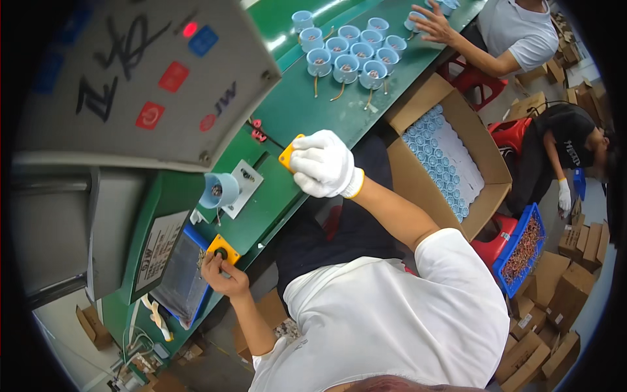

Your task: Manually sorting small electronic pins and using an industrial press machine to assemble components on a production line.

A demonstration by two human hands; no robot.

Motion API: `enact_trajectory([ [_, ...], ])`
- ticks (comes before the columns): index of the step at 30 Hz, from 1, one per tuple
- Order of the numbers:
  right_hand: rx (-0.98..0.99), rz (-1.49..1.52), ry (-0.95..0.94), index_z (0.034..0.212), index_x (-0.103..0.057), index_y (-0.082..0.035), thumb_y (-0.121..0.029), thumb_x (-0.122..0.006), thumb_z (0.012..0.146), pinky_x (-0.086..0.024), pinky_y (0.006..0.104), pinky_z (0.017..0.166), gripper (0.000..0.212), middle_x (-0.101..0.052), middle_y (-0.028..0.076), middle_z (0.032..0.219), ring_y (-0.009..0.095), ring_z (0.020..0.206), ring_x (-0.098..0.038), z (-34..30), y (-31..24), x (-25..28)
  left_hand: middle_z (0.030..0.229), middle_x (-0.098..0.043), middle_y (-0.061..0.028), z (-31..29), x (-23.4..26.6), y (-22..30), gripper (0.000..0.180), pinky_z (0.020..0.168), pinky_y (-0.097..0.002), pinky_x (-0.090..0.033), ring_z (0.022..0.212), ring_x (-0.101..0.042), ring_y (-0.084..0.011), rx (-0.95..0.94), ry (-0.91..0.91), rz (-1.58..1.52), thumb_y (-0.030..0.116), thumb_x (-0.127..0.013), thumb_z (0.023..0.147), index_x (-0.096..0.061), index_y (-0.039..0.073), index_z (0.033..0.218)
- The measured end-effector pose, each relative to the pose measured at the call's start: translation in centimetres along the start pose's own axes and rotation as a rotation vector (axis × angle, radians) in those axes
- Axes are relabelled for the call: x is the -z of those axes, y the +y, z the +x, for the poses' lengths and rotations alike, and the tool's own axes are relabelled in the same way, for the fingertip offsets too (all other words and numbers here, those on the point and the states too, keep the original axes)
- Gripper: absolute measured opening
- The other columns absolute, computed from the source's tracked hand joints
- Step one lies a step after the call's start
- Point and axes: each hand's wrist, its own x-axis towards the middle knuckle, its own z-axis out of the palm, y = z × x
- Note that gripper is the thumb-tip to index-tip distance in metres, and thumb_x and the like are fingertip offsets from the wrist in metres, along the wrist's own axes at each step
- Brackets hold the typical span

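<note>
My bare left hand grips a yellow push-button box at the bench edge, its thumb on the dark round button. In a white glove, my right hand is closed over a second yellow push-button box, mostly hidden under the fingers. Between the two boxes, a light-blue plastic cup with small metal parts inside sits tilted in this view beside a pale metal plate. The cup is at the edge of the machine housing, apart from both hands.
A grey machine panel with red and blue buttons overhangs the green bench. Several blue cups with wire leads stand farther along. At right are a carton of blue parts, a blue crate and two co-workers.
</note>
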Motion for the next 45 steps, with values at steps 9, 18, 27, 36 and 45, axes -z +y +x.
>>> enact_trajectory([
  [9, -0.129, 0.239, -0.097, 0.104, -0.076, -0.003, -0.015, -0.072, 0.095, -0.059, 0.0471, 0.08, 0.016, -0.075, 0.013, 0.094, 0.037, 0.089, -0.074, 1.3, 3.4, 3.7, 0.108, -0.069, -0.0194, 5.1, -0.5, 0.7, 0.009, 0.095, -0.0467, -0.052, 0.102, -0.067, -0.0382, 0.228, -0.077, -0.19, 0.005, -0.061, 0.105, -0.065, -0.003, 0.107],
  [18, -0.286, -0.35, 0.063, 0.122, -0.078, 0.0, -0.015, -0.079, 0.09, -0.06, 0.0462, 0.099, 0.036, -0.08, 0.023, 0.12, 0.041, 0.11, -0.076, 6.0, 15.9, 14.9, 0.095, -0.067, -0.0076, 5.9, -1.3, 1.5, 0.012, 0.072, -0.031, -0.05, 0.079, -0.062, -0.0148, 0.423, -0.191, -0.245, 0.01, -0.059, 0.112, -0.065, 0.0, 0.111],
  [27, -0.899, -0.597, -0.487, 0.149, -0.072, -0.017, -0.069, -0.06, 0.1, -0.046, 0.0478, 0.121, 0.073, -0.072, 0.016, 0.148, 0.039, 0.138, -0.066, 7.2, 32.8, 14.5, 0.095, -0.069, -0.0109, 5.6, -1.3, 1.7, 0.011, 0.07, -0.0319, -0.052, 0.077, -0.065, -0.0182, 0.467, -0.221, -0.243, 0.009, -0.061, 0.111, -0.064, -0.001, 0.109],
  [36, -0.881, -0.583, -0.497, 0.145, -0.076, -0.025, -0.069, -0.055, 0.1, -0.045, 0.0447, 0.123, 0.066, -0.063, 0.009, 0.161, 0.035, 0.146, -0.059, 6.9, 34.3, 15.3, 0.098, -0.068, -0.0132, 5.7, -1.4, 1.5, 0.014, 0.076, -0.036, -0.052, 0.084, -0.065, -0.0249, 0.423, -0.23, -0.18, 0.009, -0.062, 0.11, -0.066, -0.003, 0.105],
  [45, -0.881, -0.301, -0.509, 0.139, -0.079, -0.015, -0.062, -0.063, 0.1, -0.046, 0.043, 0.122, 0.063, -0.068, 0.015, 0.152, 0.036, 0.143, -0.061, 6.1, 29.5, 11.8, 0.097, -0.068, -0.0144, 5.6, -1.7, 1.6, 0.013, 0.075, -0.0384, -0.051, 0.083, -0.065, -0.028, 0.348, -0.186, -0.145, 0.01, -0.064, 0.109, -0.066, -0.003, 0.105],
])
